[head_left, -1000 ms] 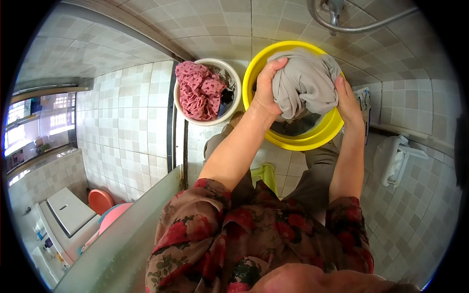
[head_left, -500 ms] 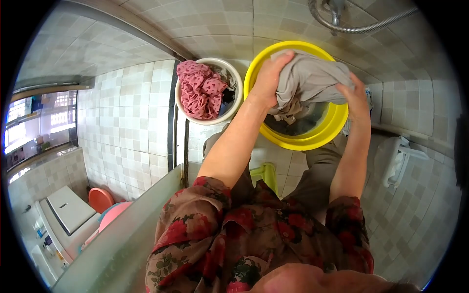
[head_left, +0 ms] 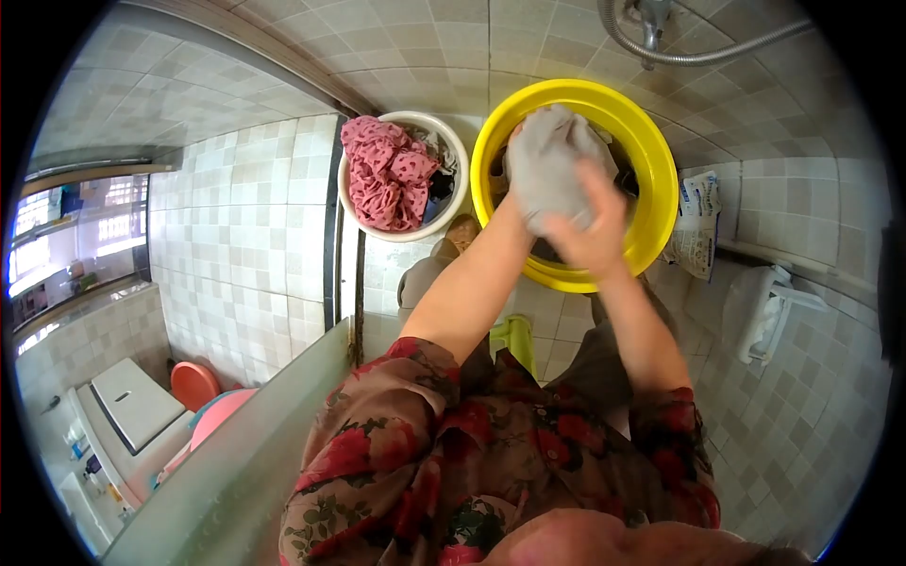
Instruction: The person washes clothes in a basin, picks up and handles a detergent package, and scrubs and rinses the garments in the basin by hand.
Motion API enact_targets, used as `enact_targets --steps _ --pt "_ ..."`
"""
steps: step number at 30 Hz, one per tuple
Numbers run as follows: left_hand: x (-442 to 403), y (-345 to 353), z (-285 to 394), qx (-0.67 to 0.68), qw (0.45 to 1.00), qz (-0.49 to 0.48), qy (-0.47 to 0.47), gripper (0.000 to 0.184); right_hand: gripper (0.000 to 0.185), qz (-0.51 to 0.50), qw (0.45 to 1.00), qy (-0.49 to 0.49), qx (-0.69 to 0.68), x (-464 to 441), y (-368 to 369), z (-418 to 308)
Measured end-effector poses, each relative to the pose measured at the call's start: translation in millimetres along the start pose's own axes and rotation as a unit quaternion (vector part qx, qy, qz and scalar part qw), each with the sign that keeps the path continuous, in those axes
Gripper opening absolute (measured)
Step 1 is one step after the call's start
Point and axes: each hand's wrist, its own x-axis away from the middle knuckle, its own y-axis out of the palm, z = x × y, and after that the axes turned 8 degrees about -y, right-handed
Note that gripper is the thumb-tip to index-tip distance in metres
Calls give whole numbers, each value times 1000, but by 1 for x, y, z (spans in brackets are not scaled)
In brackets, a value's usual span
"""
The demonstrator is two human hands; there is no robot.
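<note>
A wet grey cloth (head_left: 562, 156), seemingly a garment, is bunched over the yellow basin (head_left: 651, 222). My left hand (head_left: 515, 200) is mostly covered by it, with the cloth draped over the hand and hiding the fingers. On the cloth's near right side is my right hand (head_left: 596, 231), slightly blurred. Its thumb and fingers are spread apart against the fabric. Dark wet laundry (head_left: 623, 174) shows inside the basin, behind and beside the grey cloth.
Left of the basin stands a white tub (head_left: 461, 189) with a pink patterned garment (head_left: 387, 179) and darker clothes. A printed bag (head_left: 696, 222) leans at the right. A green stool (head_left: 514, 340) is below me. A metal hose (head_left: 708, 57) hangs above; a glass panel (head_left: 236, 443) stands left.
The grey cloth has moved left and now hangs over my left hand. My right hand has left the basin's right side and come inward onto the cloth, uncovering the printed bag.
</note>
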Motion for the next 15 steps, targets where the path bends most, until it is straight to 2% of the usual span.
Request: enact_targets --steps 1,2,4,5,6,7,8,9,11,12,14,15 --pt "1 4 2 0 997 -65 42 29 54 -54 992 -88 76 -3 8 -20" --pt "3 11 3 0 988 -131 83 27 54 -53 992 -86 75 -1 10 -16" --pt "2 29 2 3 951 -264 162 26 50 20 986 -91 135 -4 12 6" --pt "9 48 -5 5 951 -265 162 26 48 60 982 -5 182 -14 5 22" --pt "22 73 -16 -43 997 51 35 26 46 101 966 79 224 -28 -8 47" --pt "28 88 -19 -92 924 359 -91 28 45 147 933 78 318 -36 -22 89" --pt "27 77 -28 -141 925 347 -62 30 47 143 940 126 284 -43 -35 87" --pt "29 78 -24 -144 923 352 -66 30 47 145 939 132 281 -42 -32 77" --pt "25 79 -14 -160 928 334 -51 31 46 128 962 94 221 -34 -24 50" --pt "20 61 -5 -98 957 272 -24 30 48 89 983 101 124 -30 -17 29" --pt "22 60 0 -90 959 267 -22 29 54 -38 996 46 72 -7 -3 -4" --pt "25 59 2 -83 961 263 -19 29 60 -75 991 -33 106 -2 4 -19"
